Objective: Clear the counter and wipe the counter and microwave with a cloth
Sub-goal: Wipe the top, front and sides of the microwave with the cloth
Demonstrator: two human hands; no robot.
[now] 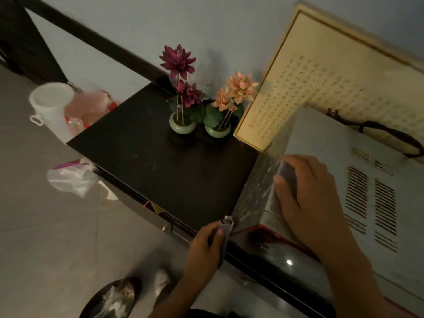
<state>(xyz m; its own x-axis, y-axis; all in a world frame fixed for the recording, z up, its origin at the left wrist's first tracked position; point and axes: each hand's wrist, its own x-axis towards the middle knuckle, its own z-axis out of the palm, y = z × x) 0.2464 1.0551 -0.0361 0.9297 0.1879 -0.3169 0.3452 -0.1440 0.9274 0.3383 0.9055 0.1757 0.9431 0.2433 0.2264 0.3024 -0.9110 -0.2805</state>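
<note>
The black counter [146, 157] holds a white microwave [325, 171] at its right end. My right hand [305, 193] rests on the microwave's top left edge, fingers curled over a greyish cloth [288, 172] pressed against that edge. My left hand [204, 251] is at the counter's front edge, beside the microwave's front left corner. It grips a small grey crumpled piece [227, 223] that sticks up above the fingers; what it is I cannot make out.
Two small green pots, with purple flowers [181, 88] and orange flowers [234, 92], stand at the counter's back. A framed calligraphy sheet [309, 88] leans on the wall behind the microwave. On the floor are a white bucket [50, 104], plastic bags [71, 177] and a dark bin [114, 299].
</note>
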